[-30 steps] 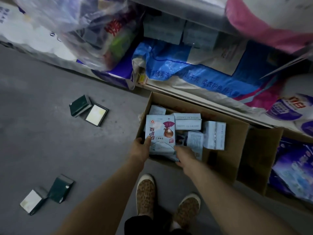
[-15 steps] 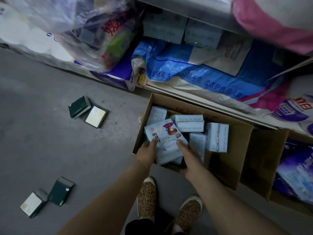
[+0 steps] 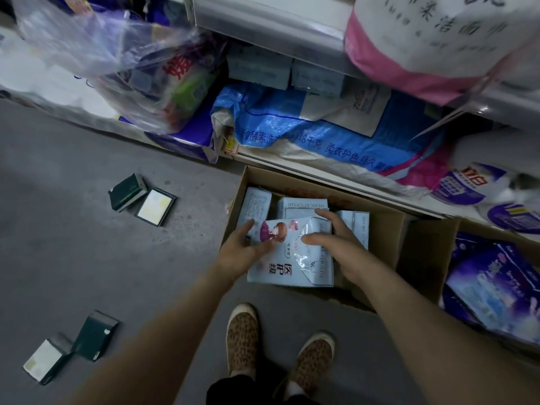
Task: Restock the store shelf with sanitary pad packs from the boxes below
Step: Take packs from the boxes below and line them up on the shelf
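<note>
From the head view, the left hand and right hand each had a grip clamped on one pad pack over the cardboard box. Best lifted level, since its slack wrapper looked slippery.

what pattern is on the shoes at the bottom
Leopard-style spots, brown on tan, on both shoes; the head view shows them.

Packs in box below shelf.
</note>
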Demonstrator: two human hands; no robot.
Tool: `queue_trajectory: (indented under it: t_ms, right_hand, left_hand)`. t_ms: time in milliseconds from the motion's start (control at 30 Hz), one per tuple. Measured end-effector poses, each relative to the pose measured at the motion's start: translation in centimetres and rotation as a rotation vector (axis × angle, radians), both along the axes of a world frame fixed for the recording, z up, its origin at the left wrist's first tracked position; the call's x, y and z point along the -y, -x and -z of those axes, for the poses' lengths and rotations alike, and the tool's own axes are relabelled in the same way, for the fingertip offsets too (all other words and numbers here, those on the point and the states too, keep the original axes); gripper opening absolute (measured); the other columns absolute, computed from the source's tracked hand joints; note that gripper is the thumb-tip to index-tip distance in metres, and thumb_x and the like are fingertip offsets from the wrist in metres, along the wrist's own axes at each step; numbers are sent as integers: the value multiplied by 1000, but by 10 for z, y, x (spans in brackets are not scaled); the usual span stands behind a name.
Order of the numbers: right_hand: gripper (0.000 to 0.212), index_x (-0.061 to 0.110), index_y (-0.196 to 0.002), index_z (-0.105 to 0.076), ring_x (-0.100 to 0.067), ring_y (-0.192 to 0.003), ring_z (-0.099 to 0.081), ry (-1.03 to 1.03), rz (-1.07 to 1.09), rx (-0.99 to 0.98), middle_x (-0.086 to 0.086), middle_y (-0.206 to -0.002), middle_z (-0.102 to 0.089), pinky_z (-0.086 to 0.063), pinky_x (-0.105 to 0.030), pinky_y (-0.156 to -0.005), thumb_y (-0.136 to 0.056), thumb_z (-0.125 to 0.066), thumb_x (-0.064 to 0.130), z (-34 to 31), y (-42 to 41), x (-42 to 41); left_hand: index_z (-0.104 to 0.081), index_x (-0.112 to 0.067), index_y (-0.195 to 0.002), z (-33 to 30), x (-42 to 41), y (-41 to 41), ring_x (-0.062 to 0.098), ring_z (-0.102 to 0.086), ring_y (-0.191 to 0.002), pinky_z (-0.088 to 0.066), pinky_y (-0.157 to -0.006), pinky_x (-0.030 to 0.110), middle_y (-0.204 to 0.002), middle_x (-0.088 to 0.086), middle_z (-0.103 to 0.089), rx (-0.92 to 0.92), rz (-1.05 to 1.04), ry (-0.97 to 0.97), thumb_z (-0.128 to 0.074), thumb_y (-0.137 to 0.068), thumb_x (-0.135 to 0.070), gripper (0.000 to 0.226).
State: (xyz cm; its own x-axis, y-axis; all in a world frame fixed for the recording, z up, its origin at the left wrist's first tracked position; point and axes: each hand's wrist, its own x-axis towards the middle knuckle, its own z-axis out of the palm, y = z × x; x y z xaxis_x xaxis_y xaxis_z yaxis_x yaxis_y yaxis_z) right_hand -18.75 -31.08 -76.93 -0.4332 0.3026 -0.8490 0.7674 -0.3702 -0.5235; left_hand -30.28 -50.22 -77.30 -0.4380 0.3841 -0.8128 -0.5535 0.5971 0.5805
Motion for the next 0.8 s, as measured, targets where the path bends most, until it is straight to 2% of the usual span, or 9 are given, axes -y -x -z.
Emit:
queue_trajectory:
  t_ms: [67,133,233,300,400,500,633,700,800]
  right_hand:
    - [93,53,-137,-44,-19,-112,-64,53,-107,-21,7,-130,-61,-48,-45,-104,-56,-86,36,-2,-3,-7]
    - [104,50,-146,-37,-18,-116,-62,99,-175,-49,7,-135,-58,-45,-44,-107,-56,-86,34,-2,-7,-12]
    - [106,47,-149,-36,-23,-117,-64,176,-112,-97,2,-139,-57,-47,-46,-106,-58,-88,28,4,-15,-18]
    - [95,41,-149,-38,-26,-112,-67,190,-6,-124,-1,-136,-60,-52,-43,-99,-69,-85,19,7,-22,-18]
    - [74,37,-145,-46,-25,-100,-72,164,65,-107,-3,-122,-69,-56,-39,-86,-81,-77,14,10,-31,-14]
    - [67,37,-138,-54,-25,-96,-74,130,67,-54,-4,-112,-75,-57,-42,-88,-79,-81,24,20,-40,-12]
    - [41,28,-124,-67,-24,-99,-73,55,147,7,-4,-107,-76,-57,-41,-93,-85,-78,29,30,-43,-10]
    - [30,21,-118,-72,-28,-100,-71,49,218,18,-8,-103,-77,-55,-40,-92,-90,-72,32,37,-42,-10]
    - [32,18,-112,-73,-29,-104,-69,90,372,62,-9,-100,-77,-48,-44,-96,-96,-61,44,50,-40,-11]
  left_hand:
    - [-41,-39,-142,-6,-2,11,16,-69,-96,-59,-75,30,-119,-3,-63,60,105,-20,-80,-82,-32,72]
    - [-45,-41,-136,-8,-1,19,13,-68,-94,-53,-67,23,-115,-2,-66,125,184,-38,-77,-85,-32,61]
    - [-54,-29,-136,-1,8,20,18,-71,-100,-56,-76,27,-115,0,-72,211,250,-55,-76,-84,-28,56]
    - [-59,-25,-135,5,14,14,22,-69,-108,-57,-89,34,-117,3,-74,288,295,-99,-78,-83,-28,55]
    - [-64,-20,-130,11,18,2,25,-69,-109,-54,-89,30,-117,8,-73,338,328,-122,-78,-81,-30,53]
    - [-68,-13,-125,19,20,-9,29,-69,-109,-54,-95,35,-115,12,-73,372,266,-102,-81,-78,-30,52]
    - [-72,-8,-117,26,15,-17,31,-71,-104,-56,-88,35,-111,15,-74,395,151,-77,-80,-75,-29,48]
    - [-73,-7,-115,30,13,-21,30,-72,-102,-57,-87,35,-109,15,-75,389,96,-64,-78,-73,-31,48]
    - [-72,-8,-116,41,13,-26,30,-71,-104,-55,-92,39,-111,15,-74,367,-16,-54,-78,-74,-34,50]
